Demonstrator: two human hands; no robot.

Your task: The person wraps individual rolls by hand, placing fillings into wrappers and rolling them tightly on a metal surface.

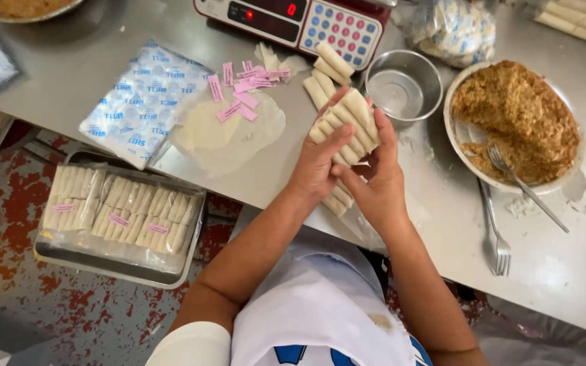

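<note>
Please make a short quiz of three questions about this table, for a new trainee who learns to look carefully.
1. True or false: both hands hold one stack of rolled spring rolls above the metal table.
2. Where does the fork with its tines in food rest?
A. in the small metal bowl
B. in the bowl of brown filling
C. on the tray
3. What colour are the small paper slips on the round wrappers?

Key:
1. True: left hand and right hand both grip it.
2. B
3. Pink
</note>
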